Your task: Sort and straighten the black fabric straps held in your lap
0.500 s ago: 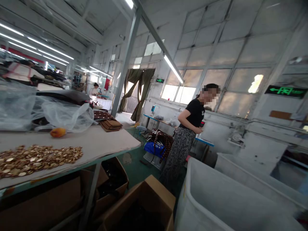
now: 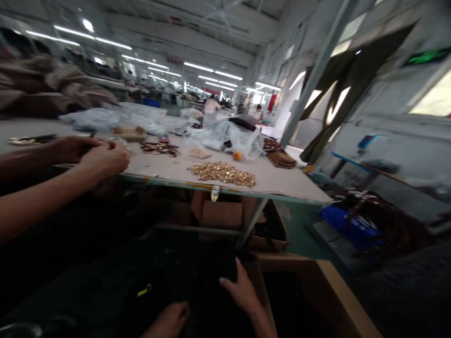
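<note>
no writing can be read — the green sign [image 2: 426, 56] high on the right is a blur.

at the bottom edge the person's own two hands lie on a mass of dark fabric [image 2: 176, 277] that fills the lap and the space in front of it. the right hand [image 2: 241, 288] rests flat on the fabric, fingers [image 2: 241, 267] spread apart, thumb out to the left, gripping nothing, just beside the inner wall of an open box [image 2: 317, 286]. the left hand [image 2: 171, 321] is cut by the frame; its knuckles look curled on the fabric, but i cannot tell whether it grips anything.

from the left come a co-worker's two bare arms, hands [image 2: 102, 157] brought together at the near edge of the desk [image 2: 282, 180], fingers pinched on something too small to make out.

on the desk — a heap of gold pieces [image 2: 223, 172], a small orange thing [image 2: 237, 155] just behind it, dark rings [image 2: 160, 149], clear plastic bags [image 2: 229, 136], a stack of brown pieces [image 2: 282, 159] near the far corner. boxes [image 2: 225, 213] stand under the desk; a blue bag [image 2: 350, 230] lies on the floor at right.
</note>
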The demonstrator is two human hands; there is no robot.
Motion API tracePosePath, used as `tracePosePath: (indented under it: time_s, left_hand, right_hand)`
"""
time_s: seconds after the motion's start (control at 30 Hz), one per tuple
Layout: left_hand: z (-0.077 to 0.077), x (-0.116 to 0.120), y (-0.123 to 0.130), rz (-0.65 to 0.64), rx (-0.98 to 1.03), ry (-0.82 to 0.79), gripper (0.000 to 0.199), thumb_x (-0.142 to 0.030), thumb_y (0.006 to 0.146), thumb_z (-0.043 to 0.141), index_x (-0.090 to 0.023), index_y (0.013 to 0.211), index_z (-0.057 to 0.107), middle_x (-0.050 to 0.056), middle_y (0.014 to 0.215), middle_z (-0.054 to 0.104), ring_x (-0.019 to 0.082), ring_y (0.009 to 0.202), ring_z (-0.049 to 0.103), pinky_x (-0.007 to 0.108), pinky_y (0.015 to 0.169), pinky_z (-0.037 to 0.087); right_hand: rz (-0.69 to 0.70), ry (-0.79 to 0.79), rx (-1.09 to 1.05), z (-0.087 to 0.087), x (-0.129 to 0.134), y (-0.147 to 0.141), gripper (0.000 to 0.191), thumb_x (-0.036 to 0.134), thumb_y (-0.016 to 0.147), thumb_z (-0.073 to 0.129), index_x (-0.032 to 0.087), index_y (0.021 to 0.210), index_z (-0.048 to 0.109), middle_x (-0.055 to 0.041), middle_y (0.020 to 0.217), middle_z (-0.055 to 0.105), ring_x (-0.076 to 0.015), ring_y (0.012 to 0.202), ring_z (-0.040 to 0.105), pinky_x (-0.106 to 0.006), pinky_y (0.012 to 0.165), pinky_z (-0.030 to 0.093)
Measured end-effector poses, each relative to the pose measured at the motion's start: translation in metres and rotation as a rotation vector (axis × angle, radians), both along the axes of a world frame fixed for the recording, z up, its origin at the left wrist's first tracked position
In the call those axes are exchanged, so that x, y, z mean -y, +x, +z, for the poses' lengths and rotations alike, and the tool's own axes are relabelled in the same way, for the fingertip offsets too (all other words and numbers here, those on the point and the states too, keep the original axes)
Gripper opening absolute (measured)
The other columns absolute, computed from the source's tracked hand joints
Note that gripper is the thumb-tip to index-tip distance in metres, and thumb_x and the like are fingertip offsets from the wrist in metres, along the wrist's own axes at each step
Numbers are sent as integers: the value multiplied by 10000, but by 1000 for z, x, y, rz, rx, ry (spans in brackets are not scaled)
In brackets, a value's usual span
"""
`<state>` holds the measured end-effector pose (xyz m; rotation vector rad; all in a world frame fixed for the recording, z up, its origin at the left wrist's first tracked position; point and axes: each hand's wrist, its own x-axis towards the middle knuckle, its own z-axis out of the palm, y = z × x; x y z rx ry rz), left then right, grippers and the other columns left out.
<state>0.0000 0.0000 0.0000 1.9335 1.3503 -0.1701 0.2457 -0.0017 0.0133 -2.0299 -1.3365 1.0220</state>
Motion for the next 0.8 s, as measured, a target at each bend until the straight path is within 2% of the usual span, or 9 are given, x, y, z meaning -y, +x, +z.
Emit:
tracePosePath:
  time_s: [0.1,0.27,0.4,0.6,0.8]
  left_hand:
    - [-11,1,-9,34,59,-19,257,-200,958,424,-163,966,679,37,982,708,159,943,631,238,840,452]
    - [-15,2,-8,68,150,-10,247,-229,907,423,-174,924,663,27,933,702,164,885,614,225,773,427]
    - [-11,5,-12,69,201,-8,280,-289,919,395,-186,924,655,11,917,701,148,854,612,213,746,425]
    - [-12,3,-10,76,164,-20,236,-364,835,531,-169,833,665,18,840,699,167,797,619,237,681,424]
    - [-17,6,-11,23,128,-39,149,-206,834,555,-174,894,688,27,937,703,173,898,625,276,811,457]
  right_hand:
    - [38,-23,-12,-16,-6,7,936,430,803,655,44,1532,213,-233,1497,373,-331,1365,413,-407,1121,339]
    - [56,-40,-16,-29,-14,11,943,495,801,666,91,1534,231,-213,1470,422,-325,1351,430,-412,1125,331]
    - [70,-40,-33,-33,-21,11,914,498,800,664,125,1531,263,-180,1438,474,-325,1321,470,-400,1102,365]
    - [97,-61,-15,-38,-30,8,976,523,784,669,68,1534,241,-238,1435,446,-329,1299,492,-393,1082,377]
    - [121,-97,21,-35,-31,10,970,553,815,620,60,1541,206,-254,1424,450,-335,1281,509,-412,1067,395]
